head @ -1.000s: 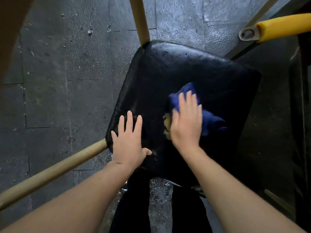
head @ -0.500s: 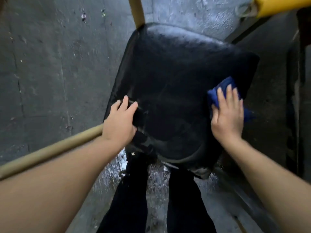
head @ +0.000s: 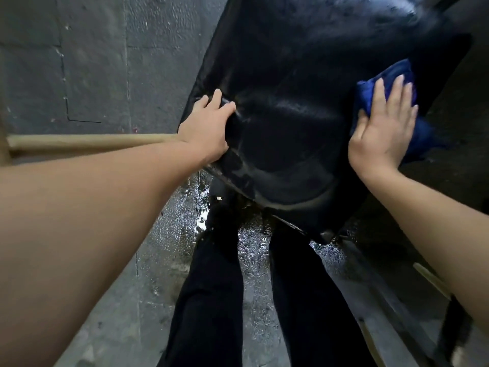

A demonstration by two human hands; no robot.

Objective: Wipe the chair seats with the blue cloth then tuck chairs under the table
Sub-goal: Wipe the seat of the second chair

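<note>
The right hand pressed flat, fingers straight, on the soft blue cloth at the glossy, likely slippery chair seat's right edge, while the left hand gripped its left rim, probably the firmest hold.

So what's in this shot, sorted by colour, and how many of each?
Black: 1, the chair seat
Blue: 1, the cloth under the right hand
Tan: 1, the wooden rail beside the left hand
Total: 3
</note>
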